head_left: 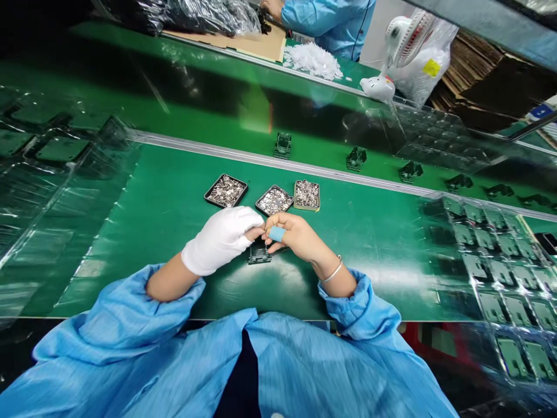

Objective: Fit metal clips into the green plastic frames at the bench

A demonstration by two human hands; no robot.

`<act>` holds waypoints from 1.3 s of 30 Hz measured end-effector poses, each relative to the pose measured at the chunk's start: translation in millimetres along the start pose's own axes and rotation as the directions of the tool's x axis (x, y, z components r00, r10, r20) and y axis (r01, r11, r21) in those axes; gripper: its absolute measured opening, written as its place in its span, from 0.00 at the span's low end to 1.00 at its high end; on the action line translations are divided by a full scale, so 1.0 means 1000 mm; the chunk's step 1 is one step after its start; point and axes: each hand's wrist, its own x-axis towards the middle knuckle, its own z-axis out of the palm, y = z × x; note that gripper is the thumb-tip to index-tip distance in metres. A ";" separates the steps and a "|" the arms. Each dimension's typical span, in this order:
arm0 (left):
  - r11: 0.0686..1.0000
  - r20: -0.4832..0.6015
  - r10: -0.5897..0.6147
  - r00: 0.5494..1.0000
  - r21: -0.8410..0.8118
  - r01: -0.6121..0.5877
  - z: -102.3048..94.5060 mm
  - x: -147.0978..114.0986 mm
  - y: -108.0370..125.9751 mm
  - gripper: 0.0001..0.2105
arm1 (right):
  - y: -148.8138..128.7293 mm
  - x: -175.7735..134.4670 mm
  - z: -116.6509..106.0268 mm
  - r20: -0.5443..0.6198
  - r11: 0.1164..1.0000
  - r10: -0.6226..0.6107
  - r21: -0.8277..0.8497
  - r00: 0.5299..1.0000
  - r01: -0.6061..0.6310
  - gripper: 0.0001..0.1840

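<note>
My left hand (228,238), in a white glove with bare fingertips, meets my right hand (296,235) over the green mat. Both have thumb and fingers pinched together, and whatever lies between the fingertips is too small to make out. A blue wrap (277,233) covers one finger of my right hand. Just beneath the fingers sits a small dark green circuit board assembly (259,255), partly hidden by them. Beyond the hands stand three shallow trays of small shiny metal parts: a left one (226,191), a middle one (274,200) and a right one (307,194).
A metal rail (278,164) crosses behind the trays. Past it, several board assemblies (357,158) stand in a row. Clear plastic trays of boards lie at right (500,255) and left (56,148). Across the bench are white pieces (313,60), a fan (409,38) and a person's blue sleeve (322,16).
</note>
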 end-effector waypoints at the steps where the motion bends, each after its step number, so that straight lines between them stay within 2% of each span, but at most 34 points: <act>1: 1.000 -0.028 -0.022 0.999 -0.008 0.021 0.002 -0.008 0.002 0.17 | 0.000 -0.003 0.001 0.018 0.999 -0.014 -0.051 1.000 0.015 0.13; 3: 0.995 -0.149 -0.088 0.985 -0.058 0.080 0.009 -0.027 0.006 0.14 | 0.000 -0.008 0.000 0.008 0.978 -0.090 -0.188 0.996 0.089 0.09; 4: 0.989 -0.203 -0.135 0.970 -0.094 0.118 0.015 -0.036 0.008 0.16 | 0.000 -0.011 -0.002 -0.017 0.955 -0.142 -0.264 0.990 0.133 0.07; 5: 0.979 -0.226 -0.186 0.956 -0.129 0.160 0.021 -0.044 0.010 0.22 | 0.001 -0.013 -0.005 -0.048 0.926 -0.196 -0.337 0.980 0.169 0.06; 7: 0.948 -0.163 -0.292 0.943 -0.182 0.262 0.034 -0.057 0.012 0.34 | 0.004 -0.015 -0.011 -0.093 0.864 -0.287 -0.456 0.953 0.216 0.05; 8: 0.926 -0.096 -0.343 0.935 -0.201 0.319 0.039 -0.061 0.013 0.35 | 0.006 -0.016 -0.014 -0.090 0.830 -0.322 -0.505 0.942 0.236 0.05; 10: 0.880 -0.004 -0.426 0.905 -0.235 0.413 0.046 -0.063 0.015 0.30 | 0.012 -0.016 -0.017 -0.039 0.753 -0.384 -0.591 0.922 0.288 0.04; 11: 0.867 0.000 -0.446 0.895 -0.249 0.432 0.046 -0.062 0.015 0.27 | 0.015 -0.016 -0.017 -0.008 0.711 -0.409 -0.630 0.913 0.313 0.04; 13: 0.875 -0.039 -0.437 0.899 -0.249 0.415 0.044 -0.058 0.018 0.22 | 0.021 -0.016 -0.015 0.033 0.638 -0.446 -0.689 0.894 0.343 0.04; 17: 0.932 -0.096 -0.341 0.935 -0.167 0.323 0.036 -0.050 0.026 0.20 | 0.025 -0.017 -0.009 0.083 0.559 -0.472 -0.742 0.877 0.371 0.06; 23: 0.952 -0.105 -0.301 0.948 -0.101 0.291 0.036 -0.049 0.033 0.21 | 0.026 -0.021 -0.003 0.079 0.469 -0.439 -0.830 0.895 0.303 0.10; 29: 0.952 -0.124 -0.305 0.944 -0.076 0.298 0.041 -0.051 0.036 0.22 | 0.028 -0.024 0.005 0.000 0.476 -0.354 -0.861 0.935 0.180 0.16; 35: 0.953 -0.083 -0.291 0.953 -0.115 0.281 0.038 -0.051 0.033 0.21 | 0.023 -0.025 0.003 -0.043 0.528 -0.363 -0.833 0.931 0.168 0.11; 37: 0.952 -0.038 -0.274 0.961 -0.153 0.265 0.033 -0.048 0.030 0.24 | 0.021 -0.025 0.003 -0.054 0.521 -0.358 -0.840 0.932 0.152 0.10; 39: 0.948 0.056 -0.272 0.961 -0.156 0.278 0.025 -0.043 0.027 0.25 | 0.020 -0.026 0.004 -0.033 0.478 -0.343 -0.867 0.939 0.144 0.10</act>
